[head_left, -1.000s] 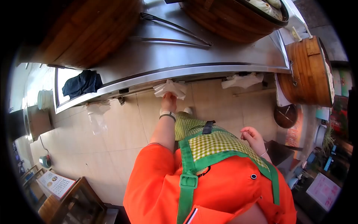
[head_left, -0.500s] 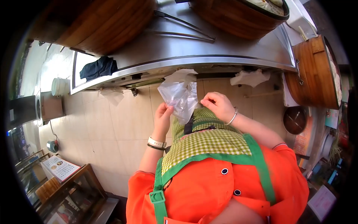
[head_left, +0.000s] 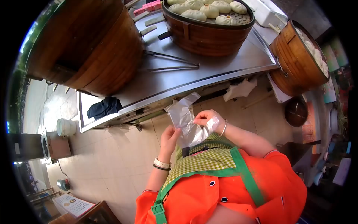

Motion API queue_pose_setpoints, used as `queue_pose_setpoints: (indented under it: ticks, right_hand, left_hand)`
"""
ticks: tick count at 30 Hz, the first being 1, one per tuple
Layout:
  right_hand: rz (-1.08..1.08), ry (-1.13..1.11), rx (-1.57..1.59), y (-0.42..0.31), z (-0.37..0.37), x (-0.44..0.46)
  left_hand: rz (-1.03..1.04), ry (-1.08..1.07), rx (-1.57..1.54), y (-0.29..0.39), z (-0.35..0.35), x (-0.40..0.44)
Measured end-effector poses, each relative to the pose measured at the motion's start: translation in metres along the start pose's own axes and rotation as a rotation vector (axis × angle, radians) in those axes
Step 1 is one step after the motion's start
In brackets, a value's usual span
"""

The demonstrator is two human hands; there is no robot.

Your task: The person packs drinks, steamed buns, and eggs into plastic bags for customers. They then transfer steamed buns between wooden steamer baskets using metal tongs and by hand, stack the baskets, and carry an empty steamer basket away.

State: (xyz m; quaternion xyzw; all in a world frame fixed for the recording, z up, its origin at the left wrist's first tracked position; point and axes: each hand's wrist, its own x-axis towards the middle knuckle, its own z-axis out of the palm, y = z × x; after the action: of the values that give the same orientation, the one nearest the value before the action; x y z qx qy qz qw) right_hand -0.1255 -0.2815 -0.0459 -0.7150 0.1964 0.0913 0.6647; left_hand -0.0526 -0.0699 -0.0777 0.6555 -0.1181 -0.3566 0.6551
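A thin, clear plastic bag (head_left: pixel 181 116) hangs crumpled in front of my apron, between my two hands. My left hand (head_left: pixel 169 140) pinches its left edge between thumb and fingers. On the other side, my right hand (head_left: pixel 212 118) grips the bag too, and part of the film drapes over its fingers and past the knuckles. I cannot tell whether the bag's mouth is spread. Beyond the hands, metal tongs (head_left: pixel 175 68) lie on the steel counter (head_left: pixel 160 80), touched by neither hand.
A bamboo steamer (head_left: pixel 209 41) holding several buns (head_left: pixel 209 11) stands on the counter. A tall steamer stack (head_left: pixel 93 48) rises at the left, with a dark cloth (head_left: pixel 104 107) below it. Another steamer (head_left: pixel 294 59) is at the right. A white bucket (head_left: pixel 66 127) stands on the floor.
My right hand has moved in and taken hold of the plastic bag; before, it was just beside it. My view has tilted up, showing more of the counter and the buns.
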Motion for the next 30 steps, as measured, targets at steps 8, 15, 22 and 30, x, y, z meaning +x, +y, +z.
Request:
queue_pose_setpoints:
  ticks: [8, 15, 22, 30]
  right_hand:
    - [-0.226, 0.383, -0.033, 0.009, -0.014, -0.021]
    - [-0.239, 0.412, -0.092, -0.001, -0.062, -0.038]
    - [-0.232, 0.406, 0.464, 0.002, -0.143, -0.043]
    - [-0.222, 0.730, 0.632, 0.034, -0.297, -0.056]
  left_hand:
    - [0.488, 0.014, 0.553, 0.053, 0.077, 0.028]
    - [-0.072, -0.155, -0.176, 0.056, 0.130, 0.060]
    - [0.028, -0.241, -0.316, 0.069, 0.204, 0.105]
    - [0.020, -0.456, -0.998, 0.122, 0.270, 0.141]
